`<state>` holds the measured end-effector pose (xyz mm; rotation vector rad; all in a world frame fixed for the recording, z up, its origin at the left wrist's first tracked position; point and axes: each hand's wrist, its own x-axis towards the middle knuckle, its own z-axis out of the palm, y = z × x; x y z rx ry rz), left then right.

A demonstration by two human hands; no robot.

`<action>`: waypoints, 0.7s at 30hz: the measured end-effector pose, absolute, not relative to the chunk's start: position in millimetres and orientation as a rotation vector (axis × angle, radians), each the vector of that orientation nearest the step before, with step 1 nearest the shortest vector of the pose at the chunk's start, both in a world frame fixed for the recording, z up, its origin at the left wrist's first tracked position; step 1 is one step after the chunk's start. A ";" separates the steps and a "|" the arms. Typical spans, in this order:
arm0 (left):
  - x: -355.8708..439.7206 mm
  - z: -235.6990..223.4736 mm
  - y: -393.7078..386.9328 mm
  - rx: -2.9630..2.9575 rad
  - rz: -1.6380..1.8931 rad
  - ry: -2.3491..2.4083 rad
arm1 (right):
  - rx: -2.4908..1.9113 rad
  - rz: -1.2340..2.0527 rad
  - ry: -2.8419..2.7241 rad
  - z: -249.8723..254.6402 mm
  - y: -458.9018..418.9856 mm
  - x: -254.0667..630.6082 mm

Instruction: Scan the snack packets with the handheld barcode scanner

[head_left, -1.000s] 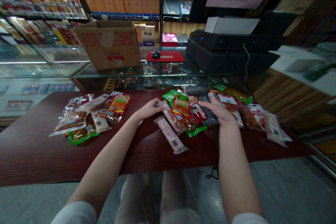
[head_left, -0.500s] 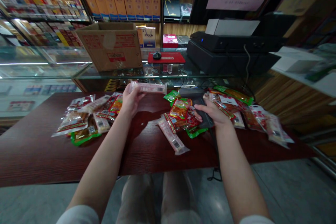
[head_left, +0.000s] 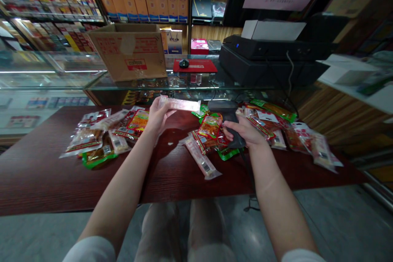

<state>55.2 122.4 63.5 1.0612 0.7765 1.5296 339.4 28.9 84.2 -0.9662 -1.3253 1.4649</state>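
Note:
My left hand [head_left: 157,114] is closed on a long pale pink snack packet [head_left: 181,104], lifted flat above the dark red table [head_left: 46,176]. My right hand [head_left: 242,132] grips the handle of a black barcode scanner [head_left: 227,114], whose head sits just right of the packet's end. A cable hangs from the scanner over the table's near edge. Under and around the scanner lies a heap of red and green snack packets [head_left: 211,131]. Another long pale packet [head_left: 201,159] lies in front of the heap.
A second pile of snack packets [head_left: 101,133] lies at the table's left. More packets [head_left: 301,137] spread to the right. Behind stand a glass counter with a cardboard box [head_left: 130,51], a red mouse pad with a mouse [head_left: 193,65] and a black register [head_left: 270,55].
My left hand picked a long pink packet off the table and raised it. My right hand turned the scanner leftward, toward the packet.

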 end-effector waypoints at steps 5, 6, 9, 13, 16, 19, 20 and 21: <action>49.7 55.2 132.5 1.236 1.571 0.953 | -0.941 1.502 -1.316 88.5 27.3 342.0; 47.0 55.7 133.9 1.315 1.599 1.049 | -0.947 1.505 -1.315 89.2 27.1 342.3; 33.6 64.2 132.7 1.616 1.712 1.492 | -0.983 1.501 -1.329 90.0 27.2 342.9; 8.3 83.4 119.3 1.772 1.554 2.111 | -1.028 1.493 -1.361 88.9 28.7 342.7; -6.6 91.4 109.4 1.799 1.239 2.421 | -1.035 1.486 -1.377 88.5 29.2 342.2; -14.9 87.2 108.4 1.869 0.839 2.514 | -1.032 1.502 -1.369 88.7 28.5 342.2; -17.3 83.3 110.4 1.866 0.732 2.515 | -1.030 1.509 -1.365 88.7 28.2 342.4; -20.5 78.6 113.3 1.852 0.657 2.521 | -1.027 1.513 -1.360 88.7 28.0 342.6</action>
